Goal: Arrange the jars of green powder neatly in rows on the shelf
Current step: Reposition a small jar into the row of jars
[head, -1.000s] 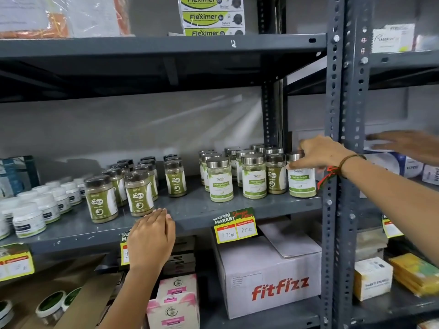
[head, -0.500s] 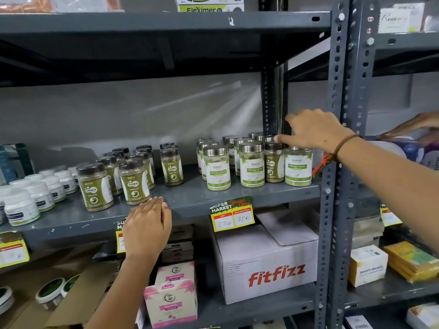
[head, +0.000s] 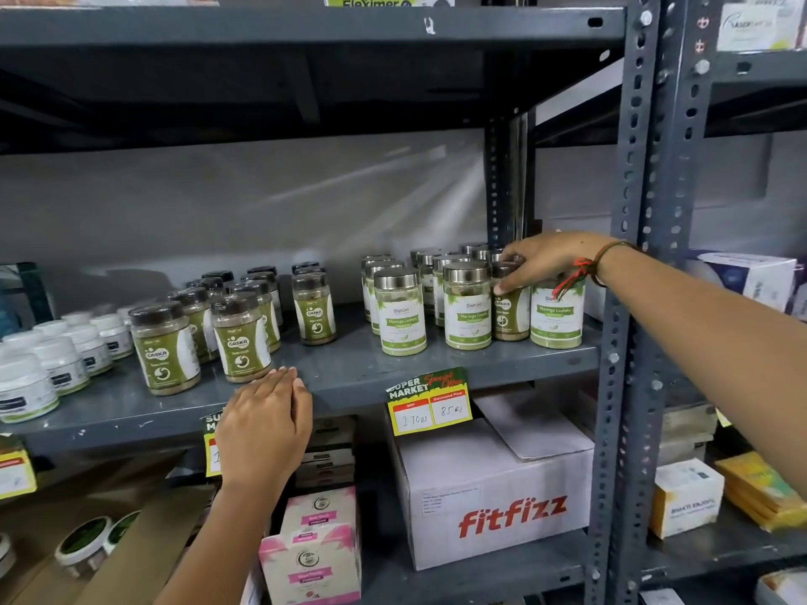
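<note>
The grey metal shelf (head: 349, 373) carries two groups of green powder jars; on the left stand the dark-lidded jars with olive "Gaska" labels (head: 238, 338), loosely grouped front to back; on the right stand the silver-lidded jars with white and green "Moringa Leaves" labels (head: 402, 314), lined along the shelf front with more behind. One dark-lidded Gaska jar (head: 508, 307) stands among the silver-lidded ones, between two of them in the front row; the right hand (head: 546, 259) reaches in from the right, its fingers curled over this jar's lid and its thumb pressed against the side, closed around it. The left hand (head: 266, 425) rests flat on the shelf's front edge, fingers together and holding nothing, just before the nearest Gaska jars. Small white tubs (head: 61, 364) stand at the far left of the shelf; a white "fitfizz" carton (head: 502, 508) sits on the level below.
</note>
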{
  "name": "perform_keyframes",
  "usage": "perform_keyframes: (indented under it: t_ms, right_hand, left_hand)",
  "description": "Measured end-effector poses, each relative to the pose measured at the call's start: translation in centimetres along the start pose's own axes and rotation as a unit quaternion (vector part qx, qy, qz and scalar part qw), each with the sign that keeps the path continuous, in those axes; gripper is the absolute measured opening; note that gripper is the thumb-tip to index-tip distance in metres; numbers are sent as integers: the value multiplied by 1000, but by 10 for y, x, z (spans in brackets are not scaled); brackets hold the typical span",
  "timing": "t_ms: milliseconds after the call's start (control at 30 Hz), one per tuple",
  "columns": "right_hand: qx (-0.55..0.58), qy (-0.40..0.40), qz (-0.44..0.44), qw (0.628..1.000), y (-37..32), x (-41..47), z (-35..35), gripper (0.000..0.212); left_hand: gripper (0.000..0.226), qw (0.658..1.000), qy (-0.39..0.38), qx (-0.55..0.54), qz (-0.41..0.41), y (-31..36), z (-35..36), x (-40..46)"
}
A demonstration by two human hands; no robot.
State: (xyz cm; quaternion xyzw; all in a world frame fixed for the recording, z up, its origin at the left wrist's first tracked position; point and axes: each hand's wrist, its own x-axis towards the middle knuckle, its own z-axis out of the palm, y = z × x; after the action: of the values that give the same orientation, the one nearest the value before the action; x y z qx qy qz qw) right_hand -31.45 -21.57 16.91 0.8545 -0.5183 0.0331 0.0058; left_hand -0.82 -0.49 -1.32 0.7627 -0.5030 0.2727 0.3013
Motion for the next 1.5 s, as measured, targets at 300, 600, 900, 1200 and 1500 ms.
perform_keyframes:
  t_ms: [300,600,900,1200,1500]
  right_hand:
    - [101,47,-20,994,3,2,-5,72]
    - [89,198,-35,976,-11,-25,-50,71]
    - [167,295,-129,932,-66,-41,-87,63]
    - [292,159,-250,909,-165,-24,-44,59]
    - [242,45,-261,933,-215,14,13,61]
  left_hand:
    - [44,1000,2,-1,0,0,-2,0]
    - [42,1000,1,-6,1,2,-4,-1]
    - [32,1000,12,-7,-1,2,-3,-1]
    - [34,1000,19,-17,5,-2,3,1]
    - [37,999,32,-20,11,-6,8,3]
